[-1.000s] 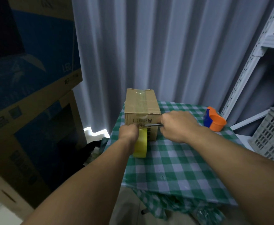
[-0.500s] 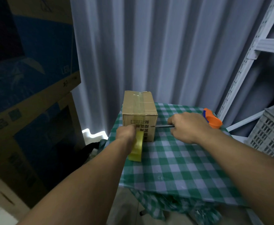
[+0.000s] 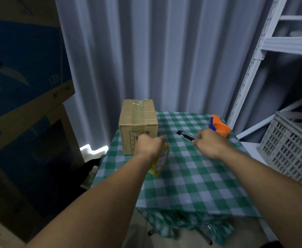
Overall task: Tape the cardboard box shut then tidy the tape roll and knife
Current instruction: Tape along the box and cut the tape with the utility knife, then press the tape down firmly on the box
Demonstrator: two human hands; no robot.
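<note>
1. Box sits on table, far left, tape over its top seam; tidying step likely.
2. Left hand fingers curl round roll; right hand fingers clench knife.
3. Next: stow both tidily.

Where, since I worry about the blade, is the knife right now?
In the head view, the knife is in the right hand over the table, right of the cardboard box.

This looks like a storeroom or a packing corner. Big printed cartons are stacked high on the left, and white slotted metal shelving stands on the right with a pale plastic crate beside it. A grey curtain closes the far side behind a small tabletop under a green checked cloth.
</note>
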